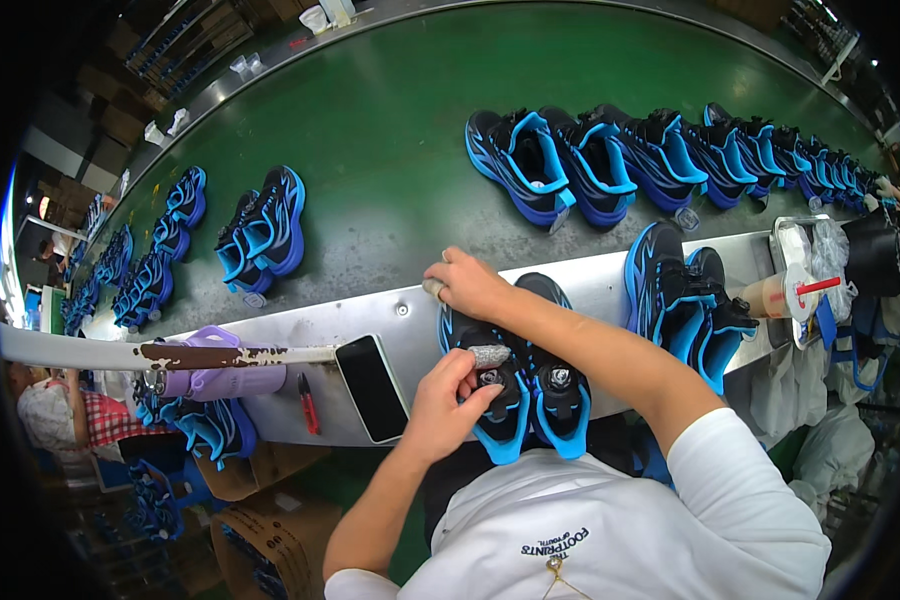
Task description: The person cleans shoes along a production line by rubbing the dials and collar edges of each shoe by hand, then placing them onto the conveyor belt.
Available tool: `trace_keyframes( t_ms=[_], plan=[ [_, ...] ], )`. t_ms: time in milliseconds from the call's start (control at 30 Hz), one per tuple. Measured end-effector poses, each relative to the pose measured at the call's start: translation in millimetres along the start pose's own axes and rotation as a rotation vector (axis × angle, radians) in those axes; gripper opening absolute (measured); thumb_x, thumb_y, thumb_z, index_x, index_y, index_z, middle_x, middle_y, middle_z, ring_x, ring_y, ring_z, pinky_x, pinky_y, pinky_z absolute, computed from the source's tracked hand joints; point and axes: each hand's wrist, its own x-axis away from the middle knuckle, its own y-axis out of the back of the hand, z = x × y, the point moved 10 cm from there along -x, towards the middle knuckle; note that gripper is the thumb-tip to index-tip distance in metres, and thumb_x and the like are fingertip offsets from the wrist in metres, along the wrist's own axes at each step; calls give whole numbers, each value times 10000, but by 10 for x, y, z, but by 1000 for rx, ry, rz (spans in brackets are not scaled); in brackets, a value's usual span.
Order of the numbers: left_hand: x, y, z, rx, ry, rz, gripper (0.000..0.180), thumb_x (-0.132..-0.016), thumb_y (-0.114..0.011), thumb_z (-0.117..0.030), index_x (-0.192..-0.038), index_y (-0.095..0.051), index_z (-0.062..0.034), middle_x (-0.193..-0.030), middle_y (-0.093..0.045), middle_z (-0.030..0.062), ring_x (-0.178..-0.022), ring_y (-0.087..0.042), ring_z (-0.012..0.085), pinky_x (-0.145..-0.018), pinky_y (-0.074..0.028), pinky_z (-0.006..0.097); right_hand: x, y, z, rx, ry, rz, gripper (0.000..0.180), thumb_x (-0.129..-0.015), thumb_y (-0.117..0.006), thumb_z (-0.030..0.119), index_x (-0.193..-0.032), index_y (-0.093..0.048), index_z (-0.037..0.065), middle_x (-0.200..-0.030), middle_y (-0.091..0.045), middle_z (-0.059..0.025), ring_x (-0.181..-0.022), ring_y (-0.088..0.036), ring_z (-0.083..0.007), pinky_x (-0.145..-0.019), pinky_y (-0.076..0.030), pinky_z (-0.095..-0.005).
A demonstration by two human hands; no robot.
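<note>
Black-and-bright-blue sneaker pair [558, 400] sat on silver metal bench [600, 288], heels bodyward, seemingly for easy reach; left hand [442, 402] half-curled at silvery crumpled wad [489, 356], grip unclear; right hand [473, 287] loosely bent near toes, hold unclear.

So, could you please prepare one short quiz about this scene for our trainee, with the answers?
1. What lies between the light-purple cylindrical bottle and the white-edged phone with a black screen?
2. True or false: the person's right hand reaches farther forward than the left hand.
3. What colour is the straight straw in the see-through plastic cup? A) green B) red C) yellow

Key:
1. A slim red tool.
2. True.
3. B.
</note>
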Motion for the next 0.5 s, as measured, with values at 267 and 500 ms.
trace_keyframes(
  t_ms=[267, 500],
  plan=[
    [51, -66, 33, 69, -47, 37, 469, -773, -703, -76, -1218, -568, -18, -898, -458, 43, -767, -425, 144, -690, -394, 250, 59, 55, 55, -25, -11, -29, 232, -871, -600, 251, -987, -688, 70, -992, -558, -204, -892, -606, -397, -807, -497, -454],
    [28, 44, -310, -184, -203, -68, 387, -764, -721, -113, -1118, -612, 1, -887, -496, 62, -811, -459, 152, -681, -403, 261, 1, 83, -51, -45, -4, -57, 206, -858, -613, 229, -953, -699, 68, -975, -581, -199, -888, -612, -388, -803, -500, -440]
  ],
)
